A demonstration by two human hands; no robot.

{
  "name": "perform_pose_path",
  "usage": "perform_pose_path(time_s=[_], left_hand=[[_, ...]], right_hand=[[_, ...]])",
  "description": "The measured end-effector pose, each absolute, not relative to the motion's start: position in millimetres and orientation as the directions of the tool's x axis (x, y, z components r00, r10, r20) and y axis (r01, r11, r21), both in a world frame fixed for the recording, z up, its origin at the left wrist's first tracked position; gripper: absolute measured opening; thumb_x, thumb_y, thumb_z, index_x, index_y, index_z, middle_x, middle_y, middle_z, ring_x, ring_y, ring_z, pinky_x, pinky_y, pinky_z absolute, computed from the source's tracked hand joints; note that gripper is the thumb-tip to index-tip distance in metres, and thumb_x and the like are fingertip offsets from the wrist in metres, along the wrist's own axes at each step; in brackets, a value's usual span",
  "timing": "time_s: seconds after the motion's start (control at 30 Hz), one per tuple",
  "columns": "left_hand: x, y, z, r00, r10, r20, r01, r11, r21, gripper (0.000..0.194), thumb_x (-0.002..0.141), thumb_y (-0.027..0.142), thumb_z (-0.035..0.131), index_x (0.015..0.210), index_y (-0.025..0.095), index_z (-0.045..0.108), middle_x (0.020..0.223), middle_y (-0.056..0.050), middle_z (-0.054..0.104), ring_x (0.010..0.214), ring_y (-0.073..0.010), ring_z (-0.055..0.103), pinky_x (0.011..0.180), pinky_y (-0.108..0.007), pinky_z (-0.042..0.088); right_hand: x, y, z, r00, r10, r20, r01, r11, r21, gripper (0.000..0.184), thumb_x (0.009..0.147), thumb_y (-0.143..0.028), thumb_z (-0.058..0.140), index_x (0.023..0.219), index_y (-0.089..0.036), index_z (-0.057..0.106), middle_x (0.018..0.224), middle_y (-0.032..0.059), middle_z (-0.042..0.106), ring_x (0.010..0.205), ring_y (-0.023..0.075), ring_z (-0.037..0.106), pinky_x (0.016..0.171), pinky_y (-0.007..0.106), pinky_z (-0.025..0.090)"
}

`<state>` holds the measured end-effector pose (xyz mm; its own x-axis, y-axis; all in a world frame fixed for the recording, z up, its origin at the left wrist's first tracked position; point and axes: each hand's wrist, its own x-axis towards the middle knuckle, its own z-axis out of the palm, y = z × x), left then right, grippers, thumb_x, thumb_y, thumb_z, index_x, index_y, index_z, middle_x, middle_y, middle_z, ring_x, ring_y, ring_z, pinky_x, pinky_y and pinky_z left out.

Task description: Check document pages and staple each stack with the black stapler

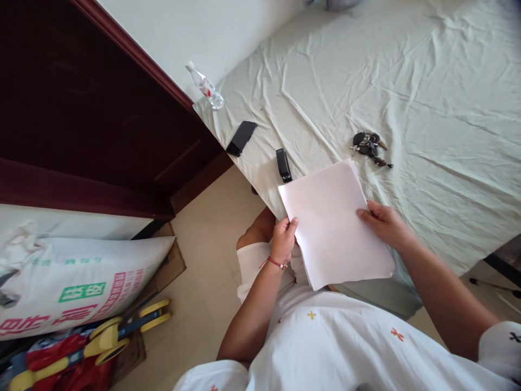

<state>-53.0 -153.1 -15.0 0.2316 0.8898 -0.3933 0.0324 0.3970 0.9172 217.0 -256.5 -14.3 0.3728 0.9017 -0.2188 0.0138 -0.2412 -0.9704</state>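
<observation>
A stack of white paper is held over my lap and the front edge of the cloth-covered surface. My left hand grips its left edge, thumb on top and a red string bracelet at the wrist. On the opposite edge, my right hand pinches the sheets between thumb and fingers. Just beyond the paper's far left corner lies a small black stapler-like object. A bunch of keys rests past the far right corner.
A pale green sheet with wrinkles covers the surface. Near its left edge are a black box-like object and a clear plastic bottle. A dark red door, a large white sack and a yellow-wheeled toy are at left.
</observation>
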Motion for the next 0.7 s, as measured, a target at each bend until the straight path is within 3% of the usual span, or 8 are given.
perform_pose_path(time_s=[0.1, 0.2, 0.37, 0.57, 0.7], left_hand=[[-46.4, -147.8, -10.0, 0.256, 0.865, -0.431, 0.106, 0.418, 0.902, 0.059, 0.065, 0.067, 0.088, 0.081, 0.013, 0.07, 0.063, 0.004, 0.056, 0.049, -0.0056, 0.045, 0.047, -0.022, 0.035], [-38.8, -144.3, -1.7, 0.289, 0.819, -0.495, 0.063, 0.5, 0.864, 0.06, 0.055, 0.062, 0.091, 0.078, 0.013, 0.066, 0.061, 0.006, 0.051, 0.045, -0.0033, 0.038, 0.042, -0.021, 0.027], [-32.8, -140.9, 0.2, 0.28, 0.789, -0.547, 0.051, 0.557, 0.829, 0.058, 0.049, 0.057, 0.091, 0.072, 0.013, 0.063, 0.06, 0.003, 0.055, 0.044, -0.0025, 0.037, 0.042, -0.021, 0.024], [-38.2, -137.1, -3.2, 0.291, 0.784, -0.548, 0.17, 0.522, 0.836, 0.053, 0.056, 0.059, 0.084, 0.067, 0.014, 0.06, 0.058, 0.001, 0.055, 0.042, -0.0055, 0.043, 0.042, -0.022, 0.026], [-39.4, -131.3, 2.2, 0.297, 0.776, -0.557, 0.178, 0.528, 0.83, 0.058, 0.046, 0.055, 0.093, 0.06, 0.013, 0.054, 0.058, 0.002, 0.05, 0.044, -0.0009, 0.036, 0.044, -0.02, 0.023]], right_hand=[[225.4, -250.6, -5.9, 0.392, 0.903, -0.176, 0.391, -0.337, -0.857, 0.041, 0.092, -0.054, 0.067, 0.069, -0.026, 0.045, 0.056, -0.0031, 0.046, 0.054, 0.0155, 0.045, 0.052, 0.03, 0.035], [233.9, -243.7, 0.8, 0.391, 0.908, -0.151, 0.527, -0.355, -0.772, 0.038, 0.094, -0.053, 0.057, 0.072, -0.026, 0.043, 0.059, -0.003, 0.046, 0.056, 0.0153, 0.044, 0.055, 0.031, 0.035], [238.3, -239.1, -6.0, 0.458, 0.877, -0.141, 0.471, -0.375, -0.799, 0.029, 0.086, -0.052, 0.061, 0.094, -0.025, 0.065, 0.081, 0.0032, 0.07, 0.07, 0.02, 0.062, 0.067, 0.034, 0.047], [235.7, -240.7, -15.4, 0.503, 0.85, -0.156, 0.434, -0.404, -0.805, 0.031, 0.082, -0.054, 0.064, 0.091, -0.025, 0.071, 0.077, 0.0036, 0.071, 0.069, 0.0205, 0.062, 0.068, 0.036, 0.048], [237.4, -235.0, -8.5, 0.507, 0.849, -0.146, 0.459, -0.41, -0.788, 0.029, 0.084, -0.05, 0.063, 0.092, -0.024, 0.073, 0.079, 0.0039, 0.072, 0.07, 0.0199, 0.062, 0.069, 0.035, 0.048]])
